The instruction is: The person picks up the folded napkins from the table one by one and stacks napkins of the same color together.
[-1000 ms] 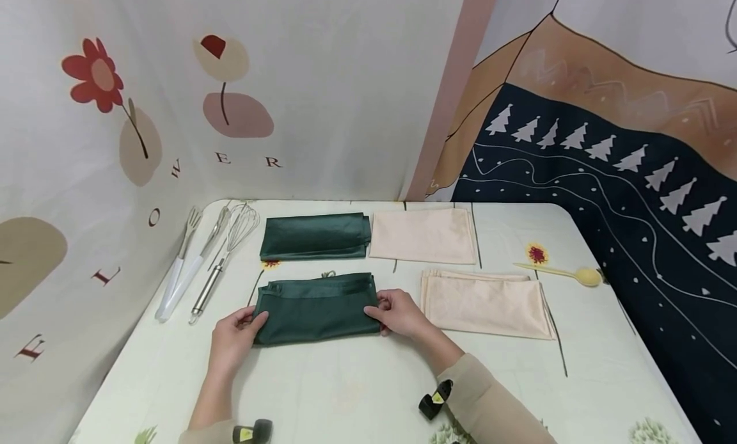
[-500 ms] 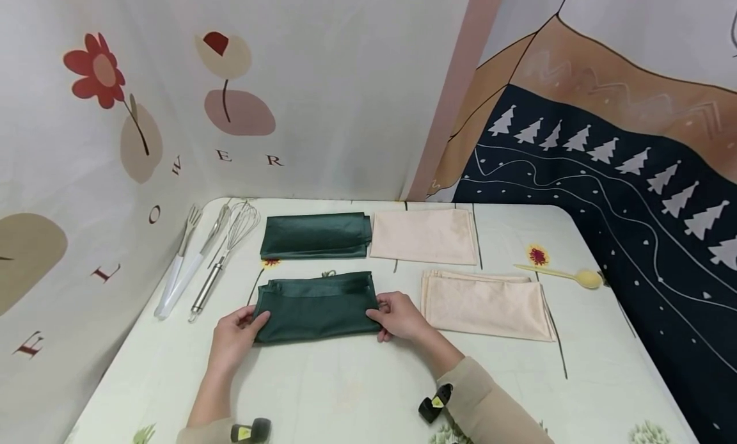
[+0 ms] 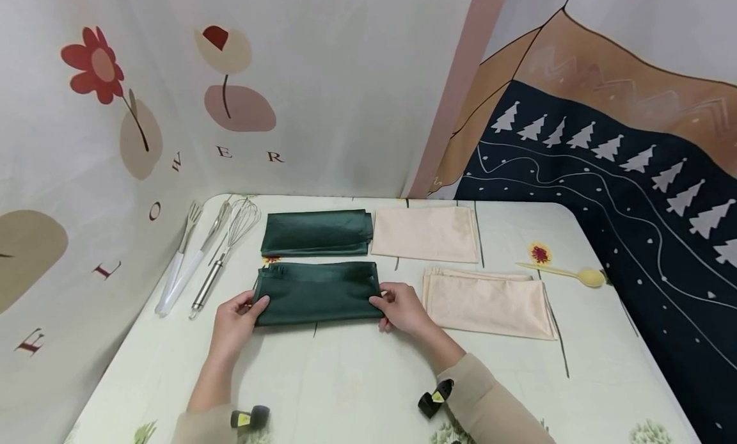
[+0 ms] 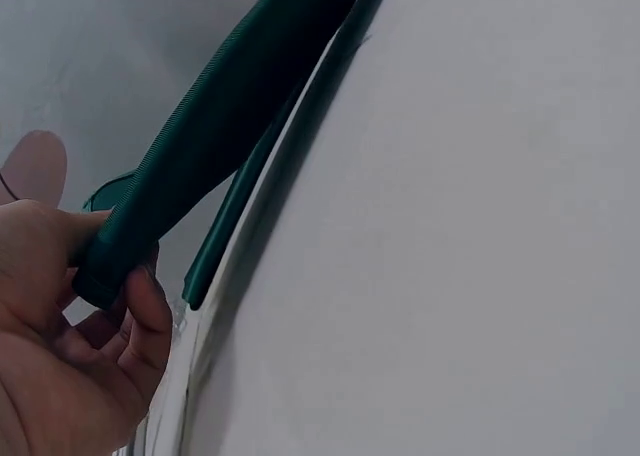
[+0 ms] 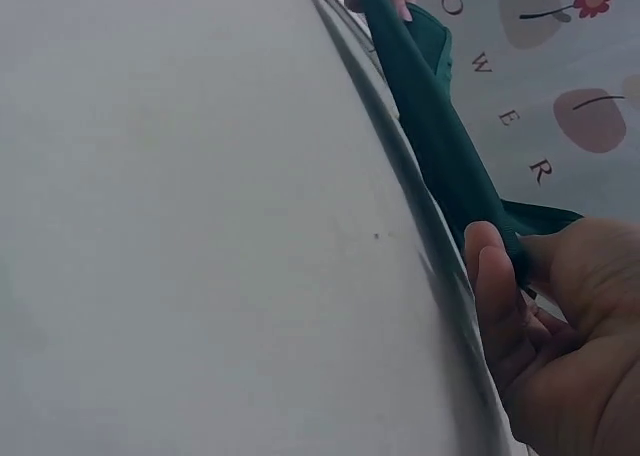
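Head view. The green cloth (image 3: 318, 295), folded, is left of centre on the table (image 3: 322, 380), between the hands and the far edge. The left hand (image 3: 233, 322) pinches its left end and the right hand (image 3: 405, 309) pinches its right end, each thumb on top. The hands are apart, with the cloth spanning them.

Possible faults: the layers may slip or unfold, since only the ends are gripped; the middle may sag if the hands draw nearer; unequal hand height may skew the fold.

Obstructions: the far green cloth (image 3: 316, 233) lies directly beyond, toward the far edge, and a forward shift could ruck it. The near pink cloth (image 3: 489, 303) is just beside the right hand; contact cannot be confirmed. The far pink cloth (image 3: 426, 234) adjoins the far green cloth. Along the left edge: whisk (image 3: 212, 281), fork (image 3: 174, 274) and a white-handled utensil (image 3: 187, 281). A spoon (image 3: 567, 273) lies by the right edge.

Left wrist view. The cloth's left end is clear of the table; the thumb and fingers clamp opposite faces.

Right wrist view. The right hand pinches the near end; the left hand shows at the other
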`<move>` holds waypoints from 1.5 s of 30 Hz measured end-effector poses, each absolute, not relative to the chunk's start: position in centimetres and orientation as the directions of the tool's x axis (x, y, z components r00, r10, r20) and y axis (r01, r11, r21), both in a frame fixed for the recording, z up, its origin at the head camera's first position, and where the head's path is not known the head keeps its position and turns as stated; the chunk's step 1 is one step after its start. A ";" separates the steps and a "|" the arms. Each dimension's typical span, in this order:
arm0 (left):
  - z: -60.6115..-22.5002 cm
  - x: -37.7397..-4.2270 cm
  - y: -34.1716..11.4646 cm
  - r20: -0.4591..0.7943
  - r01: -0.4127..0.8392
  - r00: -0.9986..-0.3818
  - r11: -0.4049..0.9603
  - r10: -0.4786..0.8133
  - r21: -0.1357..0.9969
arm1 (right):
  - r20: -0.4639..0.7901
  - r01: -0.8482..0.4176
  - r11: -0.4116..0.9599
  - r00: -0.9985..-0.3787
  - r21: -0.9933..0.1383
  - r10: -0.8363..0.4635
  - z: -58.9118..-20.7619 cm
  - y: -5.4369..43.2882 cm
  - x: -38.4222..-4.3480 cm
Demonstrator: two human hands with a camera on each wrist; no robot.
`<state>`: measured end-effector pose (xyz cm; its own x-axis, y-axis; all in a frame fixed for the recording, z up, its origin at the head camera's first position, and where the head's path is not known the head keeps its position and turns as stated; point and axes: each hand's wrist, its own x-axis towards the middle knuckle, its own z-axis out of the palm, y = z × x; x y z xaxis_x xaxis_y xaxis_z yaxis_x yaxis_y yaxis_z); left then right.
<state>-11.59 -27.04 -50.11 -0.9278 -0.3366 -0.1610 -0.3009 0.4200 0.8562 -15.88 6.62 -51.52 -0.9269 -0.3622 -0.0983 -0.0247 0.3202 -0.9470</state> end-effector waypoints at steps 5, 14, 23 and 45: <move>-49.4 -12.5 -27.0 -0.161 -0.291 -0.932 0.407 -0.323 0.866 | -0.050 -0.071 0.328 -0.937 -0.942 -0.346 -50.9 6.6 -16.5; -48.2 -14.6 -26.3 -0.123 -0.243 -0.946 0.402 -0.301 0.883 | 0.022 -0.137 0.363 -0.953 -0.922 -0.303 -50.4 7.1 -18.6; -47.0 -17.1 -25.9 -0.094 -0.216 -0.951 0.412 -0.296 0.885 | 0.101 -0.206 0.383 -0.956 -0.900 -0.277 -49.5 7.4 -20.9; -47.3 -21.9 -27.3 -0.107 -0.236 -0.943 0.408 -0.315 0.882 | 0.142 -0.251 0.439 -0.954 -0.863 -0.265 -49.3 5.4 -25.2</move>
